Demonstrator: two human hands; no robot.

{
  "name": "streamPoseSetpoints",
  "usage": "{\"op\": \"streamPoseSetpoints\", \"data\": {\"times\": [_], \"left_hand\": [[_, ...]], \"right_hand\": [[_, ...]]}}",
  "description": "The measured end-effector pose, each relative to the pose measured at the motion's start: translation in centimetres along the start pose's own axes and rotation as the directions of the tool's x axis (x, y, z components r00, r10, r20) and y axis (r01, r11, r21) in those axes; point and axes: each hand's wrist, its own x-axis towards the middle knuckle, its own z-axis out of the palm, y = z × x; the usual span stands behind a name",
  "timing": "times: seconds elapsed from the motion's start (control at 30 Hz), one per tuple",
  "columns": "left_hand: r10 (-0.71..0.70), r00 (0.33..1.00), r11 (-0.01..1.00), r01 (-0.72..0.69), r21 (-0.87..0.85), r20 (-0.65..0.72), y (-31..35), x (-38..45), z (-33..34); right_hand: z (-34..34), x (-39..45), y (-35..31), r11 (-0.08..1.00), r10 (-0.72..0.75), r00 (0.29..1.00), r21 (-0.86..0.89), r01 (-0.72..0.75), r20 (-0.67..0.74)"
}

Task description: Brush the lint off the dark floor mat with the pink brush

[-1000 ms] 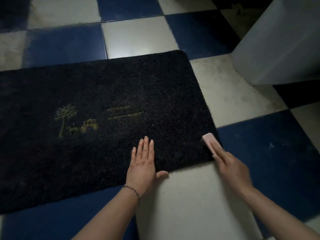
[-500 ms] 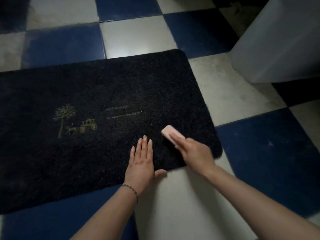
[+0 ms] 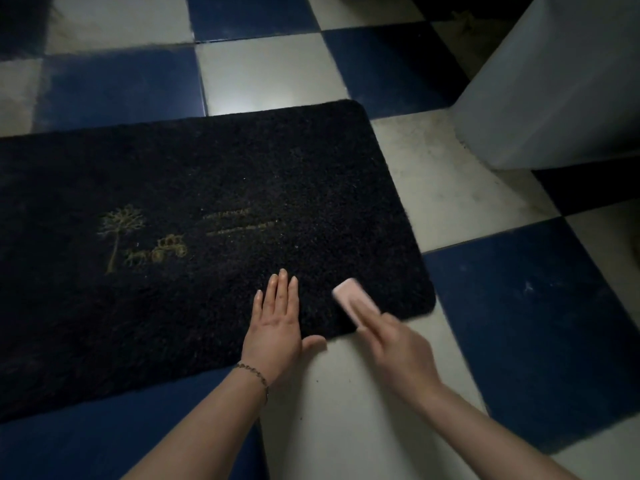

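My right hand (image 3: 398, 344) grips pink brush (image 3: 355, 301) on dark floor mat (image 3: 207, 188), near-right corner. Left hand (image 3: 275, 323) flat beside brush, fingers straight, pinning mat. Pale specks remain toward mat centre; most unbrushed, I judge.

Checkered tile floor (image 3: 512, 306) carries the dark floor mat (image 3: 194, 209).

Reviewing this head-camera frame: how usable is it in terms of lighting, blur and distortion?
Head view: dim overall, with a soft glare patch on the white tile beyond the mat; the right hand and pink brush are smeared by motion blur, while the left hand, flat on the mat, is sharp; wide-angle lens bends the tile lines toward the edges; the gold print is readable as shapes, its text illegible.
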Motion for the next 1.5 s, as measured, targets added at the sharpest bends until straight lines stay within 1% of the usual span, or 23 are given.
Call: {"op": "streamPoseSetpoints", "data": {"times": [0.03,0.1,0.17,0.23,0.27,0.37,0.43,0.5,0.6,0.67,0.7,0.77,0.8,0.87,0.93,1.0,1.07,1.2,1.27,1.33,1.4,1.47,1.5], "left_hand": [[-0.003,1.0,1.0,0.003,-0.002,0.001,0.0,-0.1,0.0],[0.008,1.0,1.0,-0.007,-0.015,0.021,-0.2,-0.1,-0.2],[0.017,0.999,1.0,-0.017,-0.016,0.034,-0.3,-0.2,-0.3],[0.02,0.999,1.0,-0.02,-0.008,0.034,-0.3,-0.2,-0.5],[0.023,0.999,1.0,-0.023,-0.01,0.036,-0.3,-0.2,-0.5],[0.02,0.998,0.999,-0.018,-0.026,0.054,-0.3,-0.1,-0.7],[0.01,0.998,0.999,-0.007,-0.033,0.064,-0.2,0.0,-0.9],[0.009,0.998,0.999,-0.007,-0.035,0.064,-0.1,-0.1,-0.8],[0.012,0.998,0.999,-0.01,-0.04,0.054,-0.1,-0.1,-0.5],[0.004,0.999,0.999,-0.002,-0.039,0.046,-0.2,-0.1,-0.4],[0.004,0.999,0.999,-0.003,-0.038,0.045,-0.2,-0.1,-0.5],[0.011,0.999,0.999,-0.009,-0.042,0.046,-0.3,-0.1,-0.4],[0.011,0.999,0.999,-0.009,-0.041,0.045,-0.3,-0.1,-0.4],[0.016,0.999,0.999,-0.015,-0.036,0.042,-0.3,-0.2,-0.4],[0.012,0.999,0.999,-0.01,-0.039,0.036,-0.3,0.0,-0.2],[0.003,1.0,0.998,-0.002,-0.058,0.019,-0.4,0.1,-0.1],[0.0,1.0,0.996,-0.001,-0.09,-0.011,-0.4,0.3,0.0],[0.001,0.997,0.982,-0.016,-0.186,-0.08,-0.3,0.3,-0.3],[-0.001,0.991,0.958,-0.038,-0.284,-0.137,-0.1,0.4,-0.8],[-0.012,0.98,0.885,-0.082,-0.457,-0.199,0.1,0.5,-1.5],[-0.019,0.969,0.804,-0.131,-0.58,-0.245,0.5,0.8,-2.4],[-0.049,0.97,0.68,-0.142,-0.72,-0.238,0.9,1.6,-3.8],[-0.068,0.972,0.565,-0.147,-0.812,-0.223,1.2,2.0,-4.5]], "right_hand": [[0.5,-0.1,-0.3,0.999,-0.049,0.999,-0.02,0.049,0.02],[0.4,0.1,1.3,0.998,-0.04,0.999,-0.048,0.039,-0.025],[-0.6,0.4,4.8,0.995,0.101,0.991,-0.015,-0.103,-0.086],[-2.4,0.5,7.2,0.963,0.267,0.955,0.063,-0.261,-0.131],[-2.9,0.4,7.6,0.949,0.313,0.938,0.087,-0.303,-0.149],[-3.7,0.0,6.3,0.935,0.345,0.922,0.152,-0.321,-0.177],[-3.8,-0.2,5.2,0.936,0.336,0.919,0.182,-0.301,-0.208],[-3.3,-0.5,4.0,0.961,0.266,0.942,0.134,-0.242,-0.206],[-1.5,-0.4,0.6,0.998,0.053,0.994,0.035,-0.05,-0.099],[-0.3,0.4,-0.6,1.0,-0.017,0.999,0.006,0.017,-0.032],[-0.2,0.9,-0.2,1.0,-0.008,0.999,-0.01,0.008,-0.032],[-0.8,1.5,2.1,0.995,0.096,0.993,-0.001,-0.096,-0.072],[-1.5,1.5,3.5,0.985,0.171,0.981,0.032,-0.169,-0.087],[-2.5,1.3,5.0,0.957,0.27,0.954,0.146,-0.251,-0.131],[-2.5,0.9,4.3,0.949,0.258,0.958,0.217,-0.228,-0.122],[-1.7,0.6,3.0,0.952,0.214,0.973,0.243,-0.187,-0.089],[-0.9,0.3,2.9,0.948,0.221,0.972,0.255,-0.193,-0.086],[-1.0,0.0,3.9,0.962,0.254,0.957,0.14,-0.234,-0.142],[-1.5,0.3,4.0,0.968,0.244,0.952,0.106,-0.227,-0.185],[-1.8,0.4,4.0,0.974,0.226,0.948,0.08,-0.213,-0.225],[-2.2,0.7,3.4,0.985,0.169,0.944,0.081,-0.152,-0.282],[-3.1,1.8,2.3,0.99,0.095,0.95,0.131,-0.058,-0.298],[-3.6,2.3,1.7,0.988,0.059,0.955,0.152,-0.014,-0.292]]}}
